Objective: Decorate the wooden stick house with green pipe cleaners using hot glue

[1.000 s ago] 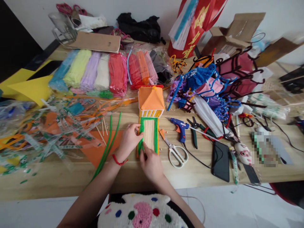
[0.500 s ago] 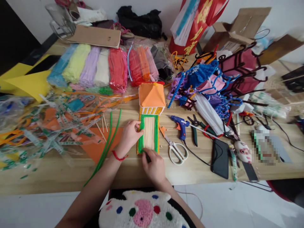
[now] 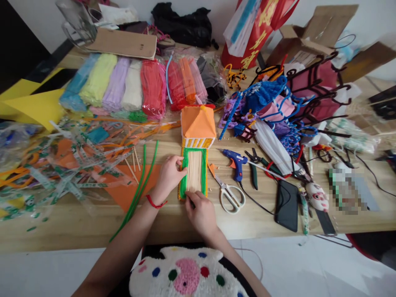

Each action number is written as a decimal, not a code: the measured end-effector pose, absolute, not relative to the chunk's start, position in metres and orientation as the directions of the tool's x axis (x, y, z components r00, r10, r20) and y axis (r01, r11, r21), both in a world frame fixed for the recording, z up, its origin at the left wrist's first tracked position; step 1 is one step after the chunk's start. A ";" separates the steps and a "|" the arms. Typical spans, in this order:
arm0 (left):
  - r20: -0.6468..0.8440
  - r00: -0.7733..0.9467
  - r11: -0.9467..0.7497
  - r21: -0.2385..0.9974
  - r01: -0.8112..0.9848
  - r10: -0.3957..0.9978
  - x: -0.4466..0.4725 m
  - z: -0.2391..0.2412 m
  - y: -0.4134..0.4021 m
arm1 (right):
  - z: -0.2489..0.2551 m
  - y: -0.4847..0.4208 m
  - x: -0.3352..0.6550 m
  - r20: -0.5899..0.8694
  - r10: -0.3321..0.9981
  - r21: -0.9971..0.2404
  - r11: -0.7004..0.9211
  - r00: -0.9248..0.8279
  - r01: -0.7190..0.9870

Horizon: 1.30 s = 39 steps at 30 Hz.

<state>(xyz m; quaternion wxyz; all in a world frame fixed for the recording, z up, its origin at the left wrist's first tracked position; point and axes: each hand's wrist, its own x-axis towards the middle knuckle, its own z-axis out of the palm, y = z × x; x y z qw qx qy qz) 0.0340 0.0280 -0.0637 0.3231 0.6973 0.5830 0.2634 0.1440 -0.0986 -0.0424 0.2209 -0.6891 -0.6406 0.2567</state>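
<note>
A small craft house [image 3: 195, 156] lies flat on the wooden table [image 3: 77, 225]. It has an orange paper roof, a wall of wooden sticks and a green pipe-cleaner border. My left hand [image 3: 168, 176] presses against the house's left edge, fingers curled on the green border. My right hand [image 3: 201, 212] sits at the house's near end, fingertips pinching the green border at the bottom. Two loose green pipe cleaners [image 3: 139, 189] lie just left of my left wrist.
White scissors [image 3: 229, 194], a blue glue gun [image 3: 235, 163], pliers [image 3: 254, 169] and a black phone [image 3: 286, 206] lie right of the house. Bagged pipe cleaners [image 3: 130, 86] fill the back. Plastic wrappers [image 3: 62, 165] cover the left. Blue and pink pipe-cleaner crafts [image 3: 272, 111] crowd the right.
My right hand slid from the left side of the border down to the house's near end. The left hand stayed on the left edge.
</note>
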 end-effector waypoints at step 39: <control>0.210 0.296 -0.359 0.652 0.668 0.932 0.023 -0.059 -0.006 | -0.039 -0.090 0.149 0.054 0.968 -0.355 0.246 -0.243 0.902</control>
